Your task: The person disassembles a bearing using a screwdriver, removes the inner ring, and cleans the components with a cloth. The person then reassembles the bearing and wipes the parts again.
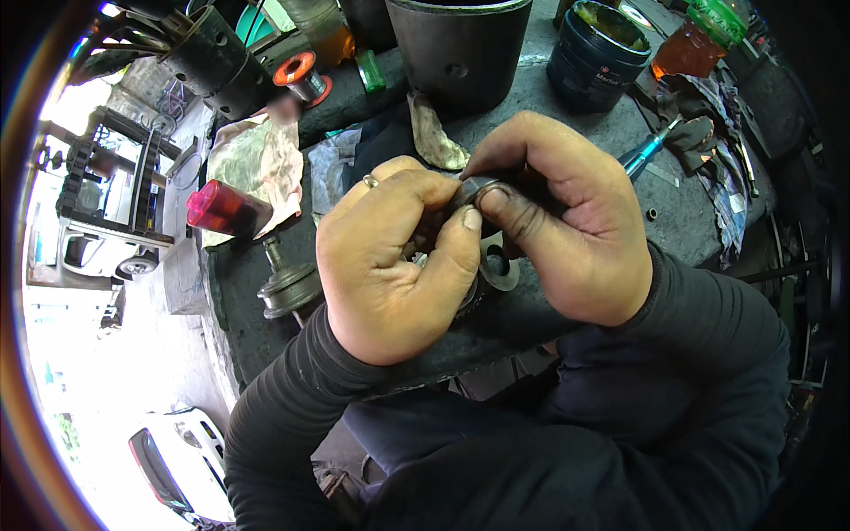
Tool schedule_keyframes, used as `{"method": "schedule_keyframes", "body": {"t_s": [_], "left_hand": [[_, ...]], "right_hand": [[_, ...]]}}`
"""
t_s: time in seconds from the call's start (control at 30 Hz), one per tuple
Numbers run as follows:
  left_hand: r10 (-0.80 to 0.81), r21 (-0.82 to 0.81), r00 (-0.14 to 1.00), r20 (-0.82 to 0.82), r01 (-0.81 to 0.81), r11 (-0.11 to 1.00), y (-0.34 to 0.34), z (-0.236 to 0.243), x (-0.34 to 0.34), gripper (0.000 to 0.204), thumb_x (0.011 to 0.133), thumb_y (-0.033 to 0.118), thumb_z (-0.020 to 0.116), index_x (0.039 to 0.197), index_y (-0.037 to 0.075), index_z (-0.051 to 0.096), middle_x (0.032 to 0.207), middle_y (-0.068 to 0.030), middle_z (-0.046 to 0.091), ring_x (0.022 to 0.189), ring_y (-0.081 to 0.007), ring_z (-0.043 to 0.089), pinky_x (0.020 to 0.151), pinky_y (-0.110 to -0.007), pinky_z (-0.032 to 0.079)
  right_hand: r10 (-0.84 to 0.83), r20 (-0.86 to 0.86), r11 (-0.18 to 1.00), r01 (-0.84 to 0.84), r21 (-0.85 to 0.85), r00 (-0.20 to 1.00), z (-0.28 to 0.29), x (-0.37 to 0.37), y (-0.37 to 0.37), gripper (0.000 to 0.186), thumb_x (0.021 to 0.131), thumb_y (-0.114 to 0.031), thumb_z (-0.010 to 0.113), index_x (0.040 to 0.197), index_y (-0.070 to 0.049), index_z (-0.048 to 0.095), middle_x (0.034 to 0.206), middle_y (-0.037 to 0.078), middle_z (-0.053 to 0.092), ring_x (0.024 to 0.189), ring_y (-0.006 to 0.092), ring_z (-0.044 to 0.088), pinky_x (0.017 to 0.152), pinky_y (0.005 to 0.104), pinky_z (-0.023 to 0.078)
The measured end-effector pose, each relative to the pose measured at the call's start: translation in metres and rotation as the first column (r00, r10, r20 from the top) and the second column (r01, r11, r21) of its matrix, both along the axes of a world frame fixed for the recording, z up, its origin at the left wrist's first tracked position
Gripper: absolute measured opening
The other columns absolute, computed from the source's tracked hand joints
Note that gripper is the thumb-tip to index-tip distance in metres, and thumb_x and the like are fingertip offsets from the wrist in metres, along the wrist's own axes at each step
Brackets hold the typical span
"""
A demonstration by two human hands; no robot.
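My left hand point(382, 252) and right hand point(580, 234) are pinching a dark curved part point(477, 189). I'm judging it light, stiff, best held by its edges.

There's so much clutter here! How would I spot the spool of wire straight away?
Find the big dark bucket on the bench, at the picture's top middle. Go left past the small green object to the spool of wire. Its bright orange end discs and silvery windings set it apart from that green object and the dark, holed cylinder on its other side.
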State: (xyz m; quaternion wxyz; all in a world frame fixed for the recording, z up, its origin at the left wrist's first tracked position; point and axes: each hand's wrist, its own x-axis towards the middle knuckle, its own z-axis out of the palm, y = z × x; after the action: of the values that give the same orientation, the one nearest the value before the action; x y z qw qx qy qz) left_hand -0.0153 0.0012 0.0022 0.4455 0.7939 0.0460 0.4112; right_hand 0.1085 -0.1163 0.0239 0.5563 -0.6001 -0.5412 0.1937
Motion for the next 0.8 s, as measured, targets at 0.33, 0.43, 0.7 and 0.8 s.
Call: {"method": "schedule_keyframes", "body": {"t_s": [0.33, 0.43, 0.7, 0.8], "left_hand": [[-0.213, -0.571, 0.972, -0.099, 0.120, 0.812, 0.000, 0.008, 0.001, 0.022, 0.095, 0.010, 0.060, 0.108, -0.008, 0.060, 0.083, -0.0057, 0.063, 0.066, -0.0085, 0.059, 0.055, -0.019, 0.047], [-0.299, -0.741, 0.954, -0.038, 0.174, 0.649, 0.005, 0.006, 0.001, 0.028, 0.098, 0.013, 0.055, 0.115, -0.009, 0.055, 0.091, -0.0100, 0.065, 0.071, -0.0119, 0.062, 0.057, -0.021, 0.051], [-0.483, -0.904, 0.871, 0.092, 0.276, 0.326, 0.017, 0.001, 0.001, 0.025, 0.098, 0.011, 0.053, 0.117, -0.006, 0.052, 0.104, -0.0088, 0.062, 0.082, -0.0140, 0.061, 0.060, -0.022, 0.050], [-0.497, -0.902, 0.858, 0.129, 0.310, 0.301, 0.015, 0.001, 0.000, 0.025, 0.098, 0.010, 0.054, 0.117, -0.005, 0.051, 0.104, -0.0083, 0.060, 0.084, -0.0141, 0.061, 0.060, -0.022, 0.050]], "right_hand": [[0.110, -0.411, 0.988, -0.144, -0.051, 0.905, 0.001, 0.021, 0.006, 0.020, 0.094, -0.010, 0.056, 0.111, 0.001, 0.056, 0.088, 0.005, 0.062, 0.064, 0.0077, 0.060, 0.049, 0.0192, 0.049], [0.129, -0.493, 0.986, -0.162, -0.025, 0.860, 0.000, 0.024, 0.005, 0.023, 0.094, -0.009, 0.056, 0.114, 0.000, 0.051, 0.090, 0.007, 0.061, 0.059, 0.0092, 0.060, 0.046, 0.0195, 0.049], [0.055, -0.373, 0.998, -0.060, -0.002, 0.926, -0.005, 0.024, 0.008, 0.017, 0.090, -0.001, 0.060, 0.106, 0.000, 0.054, 0.091, 0.007, 0.061, 0.058, 0.0078, 0.060, 0.047, 0.0189, 0.049], [0.011, -0.195, 0.999, -0.004, 0.035, 0.981, -0.005, 0.021, 0.008, 0.018, 0.087, 0.005, 0.061, 0.104, 0.000, 0.055, 0.090, 0.006, 0.060, 0.060, 0.0061, 0.060, 0.050, 0.0180, 0.047]]}}
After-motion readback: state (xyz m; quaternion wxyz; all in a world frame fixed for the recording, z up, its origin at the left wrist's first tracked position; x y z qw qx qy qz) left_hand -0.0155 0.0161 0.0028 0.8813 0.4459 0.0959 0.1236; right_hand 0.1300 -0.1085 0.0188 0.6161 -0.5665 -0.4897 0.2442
